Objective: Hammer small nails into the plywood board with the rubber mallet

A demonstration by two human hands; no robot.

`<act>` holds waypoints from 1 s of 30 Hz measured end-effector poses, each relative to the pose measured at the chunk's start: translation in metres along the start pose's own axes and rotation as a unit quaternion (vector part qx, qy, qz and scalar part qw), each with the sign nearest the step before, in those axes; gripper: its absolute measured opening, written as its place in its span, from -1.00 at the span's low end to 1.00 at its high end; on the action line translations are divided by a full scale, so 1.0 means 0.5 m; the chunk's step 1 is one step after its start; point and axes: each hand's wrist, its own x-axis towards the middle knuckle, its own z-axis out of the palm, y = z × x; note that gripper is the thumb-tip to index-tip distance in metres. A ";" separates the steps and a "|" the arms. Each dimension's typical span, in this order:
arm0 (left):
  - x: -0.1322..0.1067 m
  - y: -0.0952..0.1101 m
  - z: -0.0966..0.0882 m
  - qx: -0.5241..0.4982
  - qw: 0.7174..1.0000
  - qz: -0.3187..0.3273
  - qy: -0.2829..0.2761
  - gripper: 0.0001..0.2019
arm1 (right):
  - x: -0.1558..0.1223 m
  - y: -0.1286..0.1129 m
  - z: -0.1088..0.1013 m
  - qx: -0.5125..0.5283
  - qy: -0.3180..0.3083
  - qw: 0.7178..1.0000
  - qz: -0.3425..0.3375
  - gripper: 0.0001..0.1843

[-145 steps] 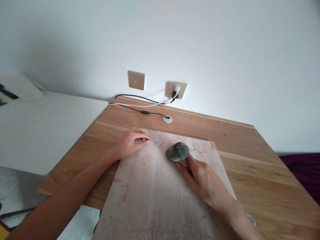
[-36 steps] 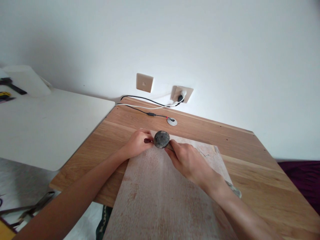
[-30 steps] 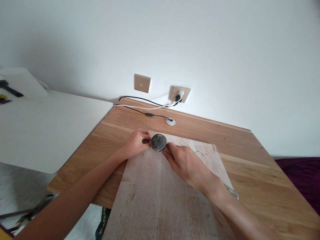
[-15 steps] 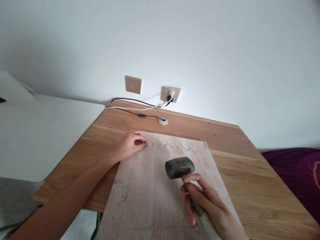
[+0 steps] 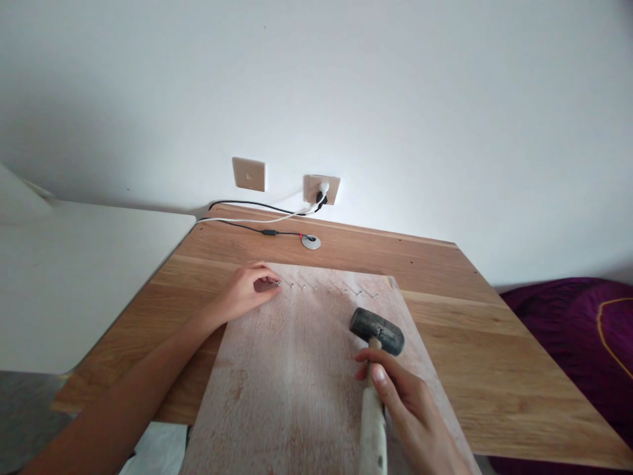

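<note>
A pale whitewashed board [image 5: 297, 369] lies on the wooden table [image 5: 445, 310]. A row of small nails [image 5: 336, 289] stands along the board's far edge. My left hand [image 5: 244, 290] rests at the board's far left corner, fingers pinched on the leftmost nail [image 5: 278, 284]. My right hand [image 5: 405, 409] grips the pale wooden handle of a hammer [image 5: 376, 330]. The hammer's dark head hangs over the board's right part, short of the nail row.
A white tabletop [image 5: 74, 277] adjoins the table on the left. Black and white cables [image 5: 252, 221] run from a wall socket [image 5: 321, 189] to a round grommet [image 5: 310, 242]. A wall plate [image 5: 248, 173] sits beside the socket. Purple fabric [image 5: 573, 330] lies at the right.
The hammer head was down at the leftmost nail beside my left fingers a second ago. My right hand has since drawn it back to the right and nearer me. The left hand stays pinched.
</note>
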 end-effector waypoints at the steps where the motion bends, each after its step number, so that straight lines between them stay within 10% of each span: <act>1: 0.000 0.000 0.000 0.000 1.000 -0.001 0.001 -0.90 | 0.002 -0.005 0.001 -0.021 -0.015 1.000 -0.003 -0.37; 22: -0.001 0.001 -0.001 -0.007 1.000 0.004 0.022 -0.83 | 0.011 -0.027 0.045 -0.175 -0.001 0.975 -0.134 -0.53; 30: 0.008 -0.027 -0.018 0.075 0.977 -0.081 0.181 -0.74 | -0.055 -0.016 0.067 -0.208 0.062 0.900 -0.378 -0.85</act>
